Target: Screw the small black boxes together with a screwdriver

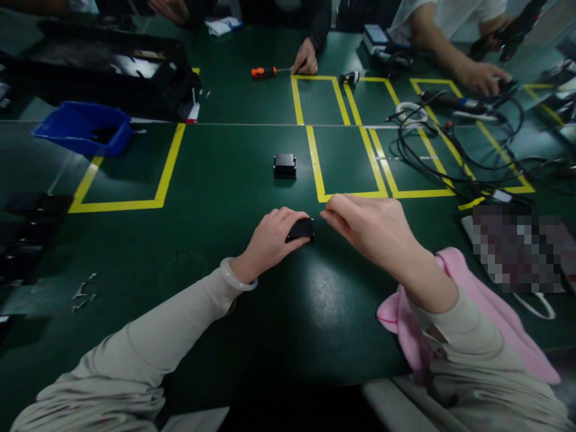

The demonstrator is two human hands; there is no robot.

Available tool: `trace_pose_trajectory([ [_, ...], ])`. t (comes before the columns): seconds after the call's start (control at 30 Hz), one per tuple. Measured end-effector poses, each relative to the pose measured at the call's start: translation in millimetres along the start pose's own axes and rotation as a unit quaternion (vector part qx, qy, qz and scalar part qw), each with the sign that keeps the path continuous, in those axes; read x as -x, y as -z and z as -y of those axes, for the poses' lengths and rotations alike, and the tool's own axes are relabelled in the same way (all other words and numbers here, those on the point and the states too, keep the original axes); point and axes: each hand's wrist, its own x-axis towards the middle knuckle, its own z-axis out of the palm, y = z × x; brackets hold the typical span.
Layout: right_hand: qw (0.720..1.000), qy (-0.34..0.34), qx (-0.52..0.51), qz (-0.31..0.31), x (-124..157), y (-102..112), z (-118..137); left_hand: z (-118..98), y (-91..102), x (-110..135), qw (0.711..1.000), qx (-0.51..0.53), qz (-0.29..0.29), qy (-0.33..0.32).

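My left hand is closed around a small black block on the green table; tiny metallic bits show at the block's right end. Just to the right of it, my right hand is held in a pinch, thumb against fingers, apart from the block. Whatever sits between those fingertips, if anything, is too small to make out. Farther back stands a similar black block with small metallic pins at its sides, touched by neither hand.
Left are a blue bin, a large black tray and small metal pieces. An orange screwdriver lies near a co-worker's hand. Cables tangle at right; a pink cloth lies by my right arm. Yellow tape marks the table.
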Motion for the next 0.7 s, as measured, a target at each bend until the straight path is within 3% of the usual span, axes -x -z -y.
trace_pose_trajectory([
  [0.13,0.996,0.044,-0.068,0.022,1.7,2.8,-3.8,0.4,0.2,-0.4,1.0,-0.002,0.0,-0.003],
  [0.23,0.995,0.05,-0.06,0.057,3.6,8.6,-6.1,0.9,-0.2,-0.1,1.0,-0.006,0.002,-0.004],
  [0.5,0.993,-0.053,0.081,0.063,-1.1,11.1,-0.4,1.2,-0.9,-0.4,1.0,-0.011,0.008,0.001],
  [0.7,0.995,0.018,-0.051,0.08,2.3,16.2,-2.4,3.0,3.1,-2.4,1.0,-0.009,0.03,-0.002],
])
